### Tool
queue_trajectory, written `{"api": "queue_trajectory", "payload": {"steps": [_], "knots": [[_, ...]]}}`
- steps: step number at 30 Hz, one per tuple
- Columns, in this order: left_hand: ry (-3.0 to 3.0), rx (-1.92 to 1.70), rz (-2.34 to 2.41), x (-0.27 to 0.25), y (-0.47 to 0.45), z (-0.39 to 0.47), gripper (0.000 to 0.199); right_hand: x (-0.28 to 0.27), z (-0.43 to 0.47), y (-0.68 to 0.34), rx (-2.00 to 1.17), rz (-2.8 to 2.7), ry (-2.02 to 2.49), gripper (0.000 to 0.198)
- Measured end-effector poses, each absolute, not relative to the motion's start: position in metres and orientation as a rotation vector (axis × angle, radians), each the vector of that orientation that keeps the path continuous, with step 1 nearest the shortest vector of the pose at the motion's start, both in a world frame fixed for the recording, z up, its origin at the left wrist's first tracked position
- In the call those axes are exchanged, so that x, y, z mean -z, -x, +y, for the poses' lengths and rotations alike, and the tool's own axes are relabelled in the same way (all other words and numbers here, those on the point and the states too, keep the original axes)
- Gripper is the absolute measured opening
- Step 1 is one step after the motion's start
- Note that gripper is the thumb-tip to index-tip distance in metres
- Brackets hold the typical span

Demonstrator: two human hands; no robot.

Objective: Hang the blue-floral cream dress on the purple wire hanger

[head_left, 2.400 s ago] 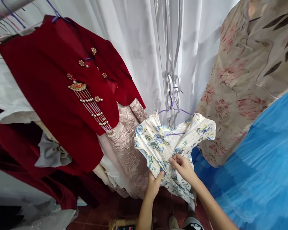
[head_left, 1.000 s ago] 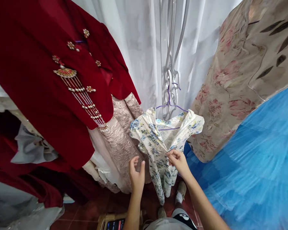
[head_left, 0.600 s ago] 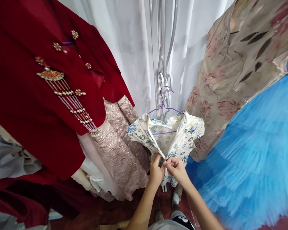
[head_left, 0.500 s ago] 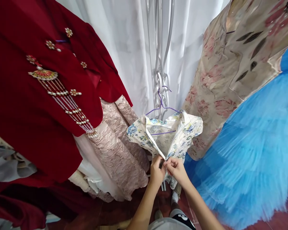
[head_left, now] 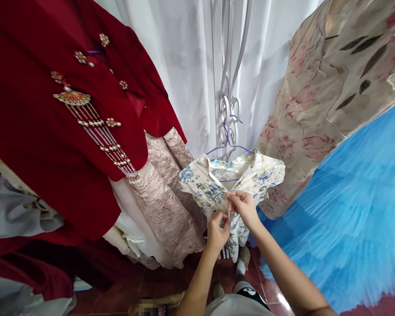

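Note:
A white dress with blue flowers hangs from a purple hanger, its neckline open in a V down to a zipper. My right hand pinches the zipper at the bottom of that V; the pull itself is hidden by the fingertips. Lower and to the left, my left hand is closed on the dress along the zipper line. Below my hands the skirt hangs in loose folds.
On the left hang a dark red jacket with beaded ornaments and a pink brocade skirt. To the right are a beige floral gown and a blue tulle dress. A white metal rack stands before white curtains.
My right hand has moved up along the zipper, and the V opening above it is shorter. My left hand stays lower on the dress. The view has shifted slightly left.

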State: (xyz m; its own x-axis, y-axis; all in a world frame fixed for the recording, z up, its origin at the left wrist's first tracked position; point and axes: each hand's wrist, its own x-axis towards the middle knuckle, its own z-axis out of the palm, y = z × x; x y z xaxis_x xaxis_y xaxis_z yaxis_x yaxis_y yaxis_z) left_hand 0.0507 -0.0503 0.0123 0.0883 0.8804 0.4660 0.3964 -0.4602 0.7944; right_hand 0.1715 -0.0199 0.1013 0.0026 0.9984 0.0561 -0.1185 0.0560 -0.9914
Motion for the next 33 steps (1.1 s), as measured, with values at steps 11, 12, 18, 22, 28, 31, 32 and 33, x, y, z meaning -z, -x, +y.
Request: {"api": "queue_trajectory", "payload": {"steps": [11,12,18,22,28,31,32,33], "knots": [[-1.811,-1.286,1.288,0.014,-0.068,-0.065,0.019,-0.213,0.007,-0.185,-0.924,-1.27,0.932,0.03],[-1.786,-1.293,1.297,0.014,-0.069,-0.067,0.019,-0.214,0.004,-0.188,-0.942,-1.346,0.936,0.032],[-1.836,-1.286,1.244,0.001,-0.058,-0.064,0.011,-0.144,-0.002,-0.196,-0.774,-1.577,1.239,0.031],[-1.882,-1.221,1.244,0.001,-0.054,-0.065,0.007,-0.104,0.001,-0.2,-0.629,-1.637,1.287,0.037],[-1.848,-1.239,1.219,0.008,-0.061,-0.066,0.006,-0.088,-0.003,-0.195,-0.548,-1.472,1.195,0.038],[-1.848,-1.213,1.219,0.006,-0.061,-0.066,0.004,-0.076,-0.001,-0.188,-0.477,-1.327,1.143,0.036],[-1.849,-1.204,1.22,0.005,-0.06,-0.066,0.004,-0.073,0.001,-0.186,-0.471,-1.32,1.141,0.033],[-1.847,-1.201,1.224,0.004,-0.059,-0.065,0.004,-0.07,0.003,-0.186,-0.467,-1.335,1.146,0.031]]}}
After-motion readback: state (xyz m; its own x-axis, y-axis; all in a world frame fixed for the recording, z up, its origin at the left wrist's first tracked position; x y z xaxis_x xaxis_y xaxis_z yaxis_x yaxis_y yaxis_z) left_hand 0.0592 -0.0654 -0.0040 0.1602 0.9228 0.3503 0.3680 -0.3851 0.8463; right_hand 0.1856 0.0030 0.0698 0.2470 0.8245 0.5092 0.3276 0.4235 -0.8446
